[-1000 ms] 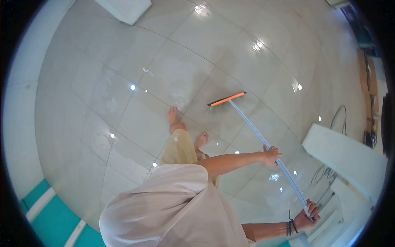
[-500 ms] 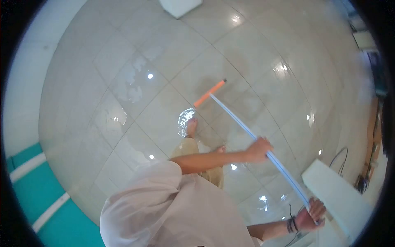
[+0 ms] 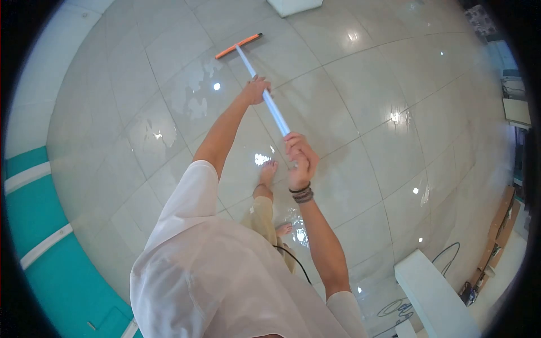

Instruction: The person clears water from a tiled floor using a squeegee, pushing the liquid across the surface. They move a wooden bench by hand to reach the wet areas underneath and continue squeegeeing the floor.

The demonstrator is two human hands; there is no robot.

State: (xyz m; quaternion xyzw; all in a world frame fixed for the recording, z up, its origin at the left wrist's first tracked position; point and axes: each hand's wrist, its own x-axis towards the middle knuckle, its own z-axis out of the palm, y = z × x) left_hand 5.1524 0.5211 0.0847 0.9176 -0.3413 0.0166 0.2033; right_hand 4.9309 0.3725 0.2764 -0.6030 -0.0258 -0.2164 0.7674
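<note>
A floor squeegee with an orange head (image 3: 239, 46) and a pale blue pole (image 3: 276, 115) reaches out ahead of me over the wet tiles. My left hand (image 3: 256, 90) is wrapped round the pole a short way below the head. Nearer my body, my right hand (image 3: 301, 160) grips the pole's end, with dark bands round that wrist. Beneath the arms, my bare feet (image 3: 267, 170) stand on the wet tiled floor (image 3: 332, 129), where puddles reflect the lights.
A white block-like object (image 3: 294, 5) stands at the top. To the left is a teal and white panel (image 3: 39, 225). At lower right are a white bench-like piece (image 3: 431, 293), loose cables (image 3: 397, 308) and a brown wooden shelf (image 3: 499, 231).
Both hands have swung the squeegee forward and left, away from my feet. My right hand has come from the far lower right to in front of me. The view has shifted somewhat.
</note>
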